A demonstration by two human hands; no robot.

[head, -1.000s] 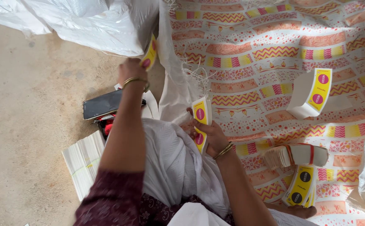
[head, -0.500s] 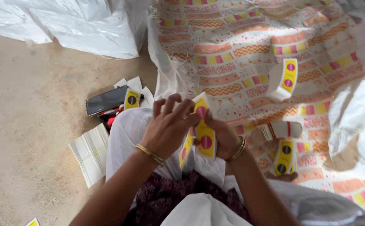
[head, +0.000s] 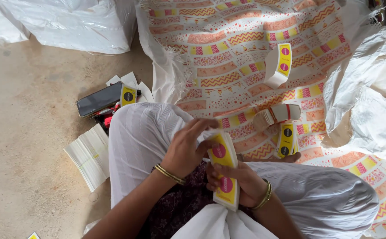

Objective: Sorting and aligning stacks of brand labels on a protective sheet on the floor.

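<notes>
Floor: bare concrete floor [head: 29, 132] on the left, a patterned mat [head: 246, 48] in orange, yellow and pink spread over the right, white plastic sacks [head: 69, 22] bunched along the top and right edges.
Person: seated on the floor, white-trousered knees spread to either side, both hands meeting over the lap.
Held thing: a stack of yellow labels [head: 225, 175] with pink round marks, standing on its long axis, which runs from the lap up and away from the body, tilted slightly left at the top.
Right hand [head: 241, 181]: cradles the stack from below and behind, fingers closed around its lower half, thumb on the printed face.
Left hand [head: 186, 148]: arrives from the left, fingers curled together onto the upper left edge of the stack, touching the top label.
Nearer hand: both touch it; the left sits at the top end, the right at the bottom.
Nearby on the mat: one folded bundle of labels [head: 279, 64] well apart, two more [head: 286, 128] near the right knee.
Left of the knee: a dark phone [head: 99, 99], a pile of white sheets [head: 89, 155].
</notes>
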